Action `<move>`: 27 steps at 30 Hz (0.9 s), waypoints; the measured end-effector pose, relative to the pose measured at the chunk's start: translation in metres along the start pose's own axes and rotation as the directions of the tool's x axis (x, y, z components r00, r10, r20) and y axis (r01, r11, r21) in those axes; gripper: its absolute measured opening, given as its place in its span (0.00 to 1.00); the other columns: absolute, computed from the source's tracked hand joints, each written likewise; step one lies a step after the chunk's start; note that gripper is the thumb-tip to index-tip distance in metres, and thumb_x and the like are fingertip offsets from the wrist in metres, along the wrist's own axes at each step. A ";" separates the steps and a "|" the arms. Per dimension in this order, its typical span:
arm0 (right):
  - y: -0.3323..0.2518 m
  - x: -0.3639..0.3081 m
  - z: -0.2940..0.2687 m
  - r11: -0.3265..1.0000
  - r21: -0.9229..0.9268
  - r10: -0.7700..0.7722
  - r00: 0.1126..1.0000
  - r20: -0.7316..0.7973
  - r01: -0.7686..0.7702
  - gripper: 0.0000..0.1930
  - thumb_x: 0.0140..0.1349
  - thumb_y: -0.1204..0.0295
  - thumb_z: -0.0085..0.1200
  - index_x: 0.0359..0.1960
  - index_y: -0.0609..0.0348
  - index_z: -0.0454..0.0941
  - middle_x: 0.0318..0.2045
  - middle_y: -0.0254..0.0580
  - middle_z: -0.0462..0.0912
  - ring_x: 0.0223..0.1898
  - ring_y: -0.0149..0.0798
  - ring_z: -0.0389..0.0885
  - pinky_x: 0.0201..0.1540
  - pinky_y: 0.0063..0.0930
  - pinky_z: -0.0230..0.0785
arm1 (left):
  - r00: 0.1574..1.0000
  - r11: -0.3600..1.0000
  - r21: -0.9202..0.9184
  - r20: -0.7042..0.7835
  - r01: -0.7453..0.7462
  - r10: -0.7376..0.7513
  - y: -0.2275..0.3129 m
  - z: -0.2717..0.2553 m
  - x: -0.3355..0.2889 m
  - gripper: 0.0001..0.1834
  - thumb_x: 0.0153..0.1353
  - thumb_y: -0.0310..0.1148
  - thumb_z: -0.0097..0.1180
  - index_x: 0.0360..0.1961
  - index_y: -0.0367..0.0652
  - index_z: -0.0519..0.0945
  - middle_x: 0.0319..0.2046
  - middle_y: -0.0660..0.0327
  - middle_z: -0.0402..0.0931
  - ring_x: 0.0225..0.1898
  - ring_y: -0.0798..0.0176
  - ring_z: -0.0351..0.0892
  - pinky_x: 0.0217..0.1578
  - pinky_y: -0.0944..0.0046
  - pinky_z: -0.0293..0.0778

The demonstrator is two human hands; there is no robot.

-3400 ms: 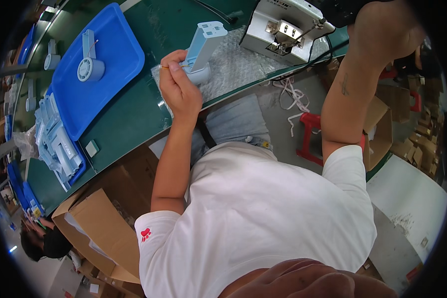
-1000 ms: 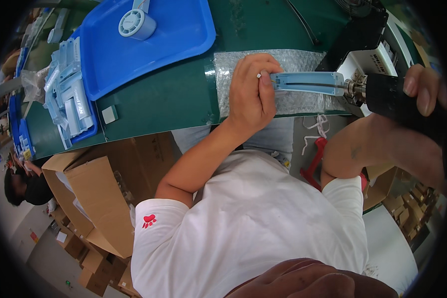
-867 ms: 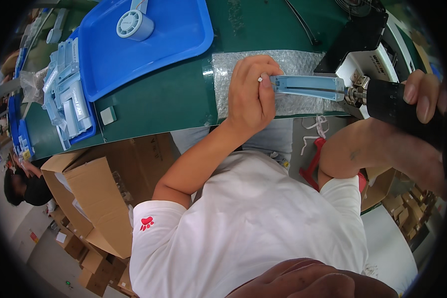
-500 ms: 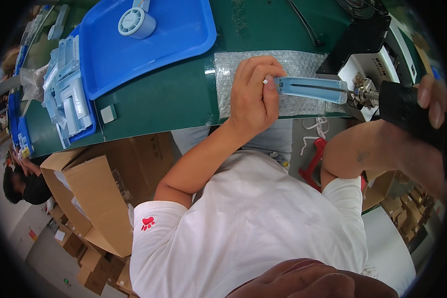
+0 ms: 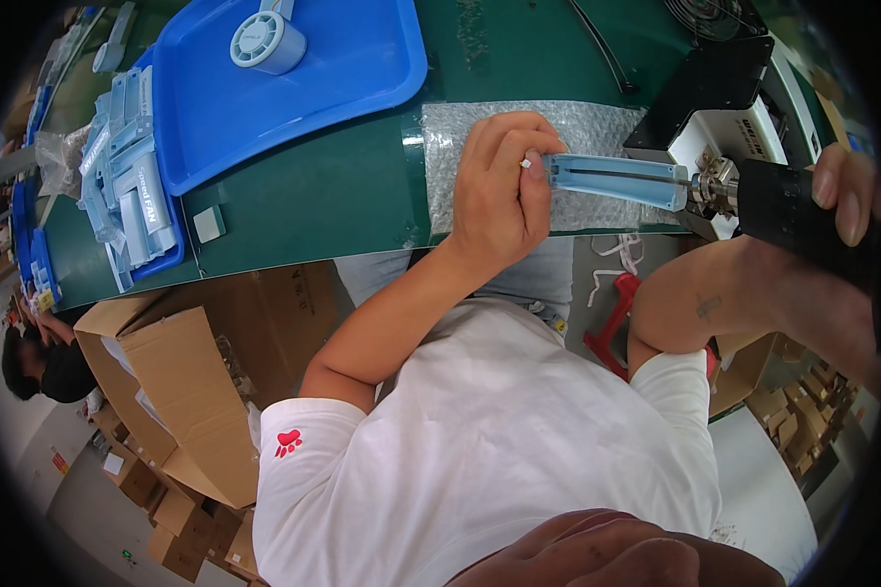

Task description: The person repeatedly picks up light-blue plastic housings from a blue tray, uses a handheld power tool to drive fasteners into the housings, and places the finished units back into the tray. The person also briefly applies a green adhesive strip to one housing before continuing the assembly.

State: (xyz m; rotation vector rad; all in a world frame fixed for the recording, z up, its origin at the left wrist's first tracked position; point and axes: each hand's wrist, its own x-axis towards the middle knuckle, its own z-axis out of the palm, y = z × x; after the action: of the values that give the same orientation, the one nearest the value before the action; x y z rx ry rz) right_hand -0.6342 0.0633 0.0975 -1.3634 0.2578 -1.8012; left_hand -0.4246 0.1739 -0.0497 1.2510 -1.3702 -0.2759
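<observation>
My left hand is closed around the left end of a long, light blue plastic shell, with a small white piece showing by the thumb. Close to the right rim, the fingers of my right hand wrap the black body of an electric screwdriver. From its metal front a thin dark shaft runs leftward along the hollow of the shell. My left fingers hide where the shaft ends. Bubble wrap lies on the bench beneath my left hand and the shell.
Behind the screwdriver stands a white box-shaped machine with a black top. A blue tray bears a light blue round fan head. Light blue parts are piled at left. An open carton stands below the bench edge; a co-worker is far left.
The screwdriver has shifted slightly left with my right hand. My left hand and the shell hold nearly the same place; the whole view has shifted slightly.
</observation>
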 end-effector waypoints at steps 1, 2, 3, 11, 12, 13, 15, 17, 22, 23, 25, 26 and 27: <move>0.000 0.000 0.000 1.000 0.001 0.000 1.000 0.002 0.000 0.46 0.59 0.27 0.42 0.45 0.69 0.75 0.31 0.46 0.75 0.25 0.39 0.72 0.33 0.37 0.69 | 1.000 1.000 0.003 -0.001 -0.006 0.006 0.000 0.000 0.001 0.13 0.75 0.27 0.39 0.41 0.35 0.77 0.42 0.50 0.79 0.42 0.53 0.78 0.44 0.58 0.74; 0.001 -0.001 0.001 1.000 0.004 0.001 1.000 0.000 -0.001 0.46 0.59 0.27 0.42 0.45 0.69 0.75 0.31 0.46 0.75 0.25 0.39 0.72 0.33 0.37 0.69 | 1.000 1.000 0.004 -0.001 -0.012 0.012 -0.001 0.000 0.001 0.13 0.75 0.27 0.39 0.41 0.35 0.77 0.42 0.50 0.79 0.42 0.53 0.79 0.44 0.58 0.74; 0.001 -0.001 0.000 1.000 0.005 0.001 1.000 -0.001 -0.001 0.46 0.59 0.27 0.42 0.45 0.69 0.75 0.31 0.46 0.75 0.25 0.39 0.72 0.32 0.37 0.69 | 1.000 1.000 0.005 -0.001 -0.011 0.011 -0.001 0.000 0.001 0.13 0.75 0.27 0.39 0.41 0.35 0.77 0.42 0.50 0.79 0.42 0.53 0.79 0.44 0.58 0.74; 0.003 -0.008 0.004 1.000 0.013 0.005 1.000 0.004 -0.005 0.48 0.58 0.26 0.42 0.45 0.70 0.75 0.31 0.46 0.75 0.24 0.40 0.72 0.32 0.37 0.69 | 1.000 1.000 -0.010 -0.013 -0.007 0.007 -0.001 0.000 -0.001 0.13 0.75 0.26 0.38 0.41 0.34 0.77 0.42 0.49 0.79 0.41 0.51 0.79 0.45 0.57 0.74; 0.003 -0.010 0.005 1.000 0.013 0.006 1.000 0.002 -0.006 0.48 0.58 0.26 0.42 0.45 0.70 0.75 0.31 0.46 0.75 0.24 0.40 0.72 0.32 0.37 0.69 | 1.000 1.000 -0.008 -0.011 -0.015 0.015 -0.001 0.000 -0.001 0.13 0.75 0.26 0.38 0.41 0.34 0.77 0.42 0.49 0.79 0.41 0.51 0.79 0.45 0.57 0.74; 0.002 -0.011 0.005 1.000 0.013 0.011 1.000 0.001 -0.011 0.48 0.58 0.25 0.42 0.45 0.70 0.75 0.31 0.46 0.75 0.24 0.40 0.72 0.32 0.37 0.69 | 1.000 1.000 -0.006 -0.010 -0.022 0.021 -0.002 0.001 -0.001 0.13 0.75 0.26 0.38 0.41 0.34 0.77 0.42 0.49 0.79 0.41 0.51 0.79 0.45 0.57 0.74; 0.003 -0.011 0.008 1.000 0.024 0.016 1.000 0.001 -0.016 0.48 0.58 0.25 0.42 0.45 0.70 0.74 0.31 0.46 0.74 0.24 0.40 0.72 0.32 0.37 0.69 | 0.999 1.000 -0.005 -0.016 -0.031 0.031 -0.002 0.002 -0.001 0.13 0.75 0.26 0.38 0.41 0.34 0.77 0.42 0.49 0.79 0.41 0.51 0.79 0.45 0.56 0.74; 0.007 -0.009 0.011 0.998 0.052 0.033 0.999 -0.001 -0.033 0.49 0.58 0.25 0.41 0.45 0.71 0.74 0.31 0.46 0.74 0.24 0.40 0.72 0.32 0.37 0.69 | 0.999 0.999 -0.003 -0.031 -0.036 0.036 -0.002 0.000 0.000 0.13 0.76 0.26 0.38 0.41 0.35 0.77 0.41 0.49 0.78 0.41 0.51 0.79 0.45 0.56 0.74; 0.010 0.004 0.016 0.964 0.185 0.189 0.982 0.029 -0.191 0.50 0.57 0.24 0.41 0.45 0.71 0.74 0.31 0.46 0.74 0.23 0.40 0.72 0.31 0.37 0.69 | 0.998 1.000 0.011 -0.062 -0.028 0.028 0.003 0.000 -0.001 0.11 0.74 0.25 0.40 0.40 0.35 0.77 0.40 0.49 0.77 0.40 0.49 0.77 0.45 0.56 0.73; 0.015 -0.001 0.020 0.946 0.230 0.218 0.973 0.068 -0.228 0.51 0.55 0.22 0.43 0.43 0.71 0.74 0.32 0.48 0.76 0.25 0.42 0.75 0.34 0.39 0.72 | 0.997 0.999 0.017 -0.061 -0.040 0.041 0.004 0.001 0.002 0.11 0.74 0.25 0.40 0.40 0.35 0.77 0.39 0.48 0.77 0.40 0.49 0.77 0.45 0.56 0.73; 0.016 0.004 0.040 0.969 0.049 0.243 0.970 -0.025 -0.242 0.53 0.54 0.20 0.46 0.43 0.72 0.74 0.32 0.49 0.78 0.25 0.45 0.77 0.35 0.43 0.75 | 0.998 1.000 -0.010 -0.064 -0.008 0.007 0.007 0.002 0.005 0.11 0.74 0.25 0.40 0.40 0.35 0.76 0.39 0.48 0.77 0.39 0.48 0.77 0.45 0.56 0.73; 0.015 0.011 0.044 0.960 0.107 0.267 0.961 -0.071 -0.259 0.50 0.54 0.23 0.48 0.43 0.71 0.73 0.32 0.48 0.77 0.26 0.43 0.77 0.35 0.40 0.74 | 0.998 1.000 -0.026 -0.066 0.008 -0.010 0.008 0.003 0.008 0.10 0.74 0.25 0.41 0.40 0.35 0.76 0.39 0.48 0.76 0.39 0.48 0.77 0.45 0.56 0.73; 0.007 0.025 0.047 0.913 0.302 0.314 0.945 -0.094 -0.273 0.48 0.54 0.26 0.51 0.44 0.71 0.73 0.33 0.48 0.77 0.27 0.42 0.76 0.35 0.38 0.74 | 0.997 0.998 -0.025 -0.058 0.050 -0.052 0.011 -0.001 0.011 0.11 0.74 0.26 0.41 0.40 0.34 0.77 0.39 0.49 0.76 0.39 0.48 0.77 0.44 0.57 0.72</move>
State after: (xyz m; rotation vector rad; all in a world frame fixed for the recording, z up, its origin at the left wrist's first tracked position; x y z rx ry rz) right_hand -0.5912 0.0558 0.1285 -0.9413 0.2523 -1.6090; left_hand -0.4264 0.1706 -0.0346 1.2667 -1.2832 -0.2879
